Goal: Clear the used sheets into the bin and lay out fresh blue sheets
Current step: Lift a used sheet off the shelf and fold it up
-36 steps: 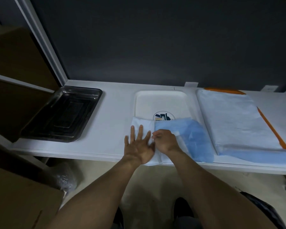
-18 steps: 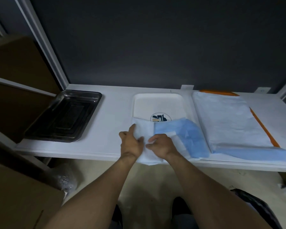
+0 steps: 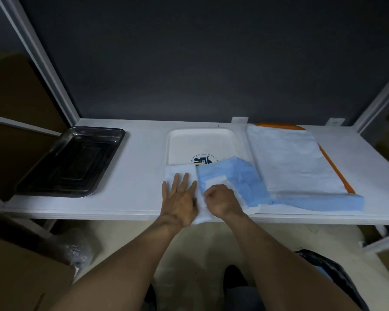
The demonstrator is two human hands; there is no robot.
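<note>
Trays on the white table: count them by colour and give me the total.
Dark metal tray: 1
White tray: 1
Orange tray, mostly covered by a sheet: 1
Total: 3

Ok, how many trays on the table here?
3: a dark metal tray at the left, a white tray in the middle, and an orange tray at the right, mostly covered by a sheet.

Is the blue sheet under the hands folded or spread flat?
Folded. The blue sheet shows overlapping layers, its white side turned up under the left hand, and covers only the near end of the white tray.
</note>
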